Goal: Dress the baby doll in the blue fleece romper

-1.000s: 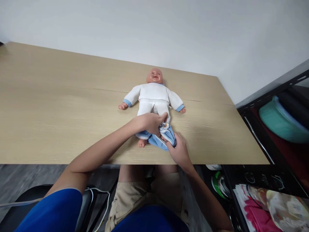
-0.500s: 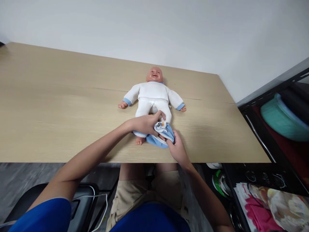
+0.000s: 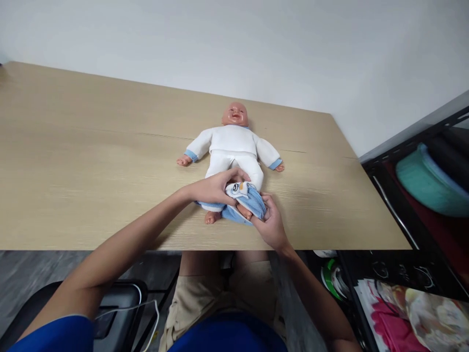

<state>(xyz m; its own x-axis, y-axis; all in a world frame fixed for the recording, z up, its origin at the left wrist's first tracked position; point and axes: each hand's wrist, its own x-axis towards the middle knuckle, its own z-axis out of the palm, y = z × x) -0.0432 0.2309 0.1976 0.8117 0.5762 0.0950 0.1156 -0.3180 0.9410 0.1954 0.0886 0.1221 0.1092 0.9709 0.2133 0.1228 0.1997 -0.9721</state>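
A baby doll (image 3: 234, 138) in a white top and white leggings lies on its back, feet toward me. Blue-and-white doll pants (image 3: 252, 200) with an eye print are bunched around its lower legs. My left hand (image 3: 220, 187) is closed on the upper edge of the pants, fingers over the doll's leg. On the other side, my right hand (image 3: 271, 221) pinches the blue fabric beside the foot on the right. That foot pokes partly out of the cloth between my hands. The other foot (image 3: 212, 217) shows below a blue cuff.
The doll lies on a wooden table (image 3: 110, 161) set against a white wall. At the right stands a black rack with a teal basin (image 3: 432, 181). Below it are a pink cloth (image 3: 395, 322) and plastic bags. A black chair (image 3: 120, 313) with a white cable is at lower left.
My left hand has shifted slightly left with the edge of the pants. More of the doll's foot on the right now shows out of the blue fabric.
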